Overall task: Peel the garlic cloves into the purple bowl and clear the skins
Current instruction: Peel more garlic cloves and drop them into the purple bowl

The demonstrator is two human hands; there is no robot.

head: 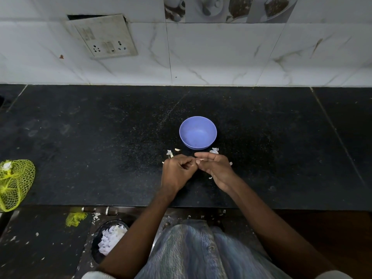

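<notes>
From the head view you look down on a black stone counter [100,137] backed by white marble-patterned wall tiles [221,57]. The purple bowl [198,133] sits upright near the middle of the counter, just beyond your hands, and its inside looks bare.

Your left hand [178,171] rests on the counter with its fingers curled in, the fingertips [190,160] drawn together toward your right hand. Your right hand [215,167] lies beside it, fingers bent, a small pale piece [200,159] pinched at their tips; you cannot tell whether that is a garlic clove or only skin. Whether the left hand also holds something is hidden by its curled fingers.

Loose garlic skins [214,151] lie on the counter between the bowl and your right hand, with more scraps [170,153] just beyond your left hand.

At the left edge of the counter lies a yellow mesh bag [15,182]. Below the counter's front edge, a dark bin [108,241] holds white scraps, and flecks of skin dot the floor around it. A grimy switchboard [104,36] hangs on the wall.
</notes>
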